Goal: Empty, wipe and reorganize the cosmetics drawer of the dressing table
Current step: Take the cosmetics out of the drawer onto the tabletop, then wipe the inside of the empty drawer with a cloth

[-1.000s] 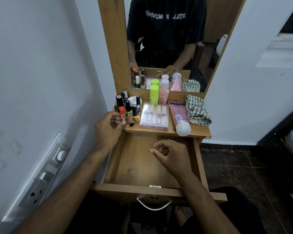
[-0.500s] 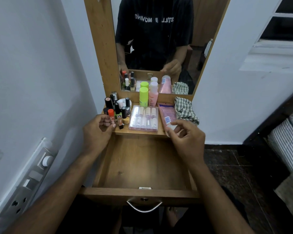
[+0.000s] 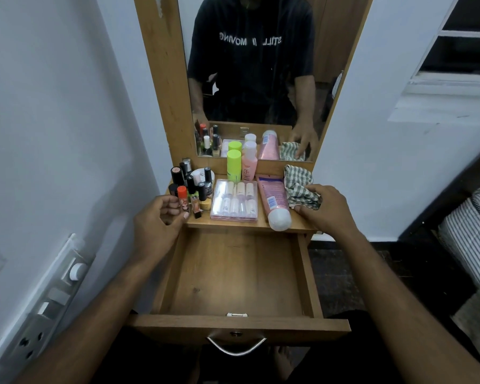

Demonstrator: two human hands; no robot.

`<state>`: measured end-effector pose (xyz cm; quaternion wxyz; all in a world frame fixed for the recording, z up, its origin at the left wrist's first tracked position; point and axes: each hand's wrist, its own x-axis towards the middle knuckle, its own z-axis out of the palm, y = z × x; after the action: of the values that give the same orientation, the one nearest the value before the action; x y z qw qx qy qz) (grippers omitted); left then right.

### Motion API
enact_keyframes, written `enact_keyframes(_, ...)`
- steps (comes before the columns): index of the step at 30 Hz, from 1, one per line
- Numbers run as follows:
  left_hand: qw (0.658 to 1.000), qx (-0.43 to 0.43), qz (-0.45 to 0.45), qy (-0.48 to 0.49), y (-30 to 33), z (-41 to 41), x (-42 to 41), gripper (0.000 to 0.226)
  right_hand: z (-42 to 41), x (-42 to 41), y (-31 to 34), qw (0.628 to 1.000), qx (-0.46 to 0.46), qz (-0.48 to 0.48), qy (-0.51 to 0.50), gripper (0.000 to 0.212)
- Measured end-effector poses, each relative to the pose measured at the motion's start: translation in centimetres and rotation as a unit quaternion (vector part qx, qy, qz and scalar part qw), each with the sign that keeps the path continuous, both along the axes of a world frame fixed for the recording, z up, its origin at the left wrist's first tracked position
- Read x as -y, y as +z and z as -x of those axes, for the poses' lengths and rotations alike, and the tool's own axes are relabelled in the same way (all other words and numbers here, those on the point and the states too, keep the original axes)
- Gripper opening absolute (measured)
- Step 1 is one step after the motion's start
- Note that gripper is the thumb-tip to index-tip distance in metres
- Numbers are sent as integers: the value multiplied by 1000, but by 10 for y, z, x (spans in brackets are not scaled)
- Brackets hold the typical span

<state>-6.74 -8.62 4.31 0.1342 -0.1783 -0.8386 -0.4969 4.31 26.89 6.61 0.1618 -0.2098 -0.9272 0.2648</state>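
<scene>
The wooden drawer [image 3: 234,275] stands pulled out below the tabletop with nothing inside it. On the top sit a cluster of small nail-polish and lipstick bottles [image 3: 191,187], a clear case of small tubes [image 3: 234,200], a green-capped bottle [image 3: 234,164], a pink bottle [image 3: 249,162] and a pink tube [image 3: 275,202] lying flat. My right hand [image 3: 324,209] closes its fingers on the checked cloth [image 3: 298,184] at the top's right end. My left hand [image 3: 158,223] hovers half-curled beside the bottle cluster, holding nothing.
A mirror [image 3: 255,79] rises behind the tabletop and shows a person in a black shirt. A white wall with a switch panel [image 3: 47,300] stands close on the left. A striped cushion [image 3: 471,234] lies at the right over a dark floor.
My right hand has moved from over the drawer up and right, past the pink tube, onto the checked cloth. My left hand has stayed by the small bottles.
</scene>
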Motion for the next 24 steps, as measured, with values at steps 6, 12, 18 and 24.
enact_keyframes(6,1000,8,-2,5,1,-2,0,41,-2,-1,-10,999,-39,-8,-34,45)
enact_keyframes(12,1000,17,-10,12,1,-4,2,41,-12,-3,3,974,-140,131,-119,24)
enact_keyframes(18,999,22,4,31,4,-15,11,41,-34,19,39,913,-266,296,-92,24)
enact_keyframes(24,997,-9,-22,76,20,-47,19,28,-68,64,75,857,-349,380,4,15)
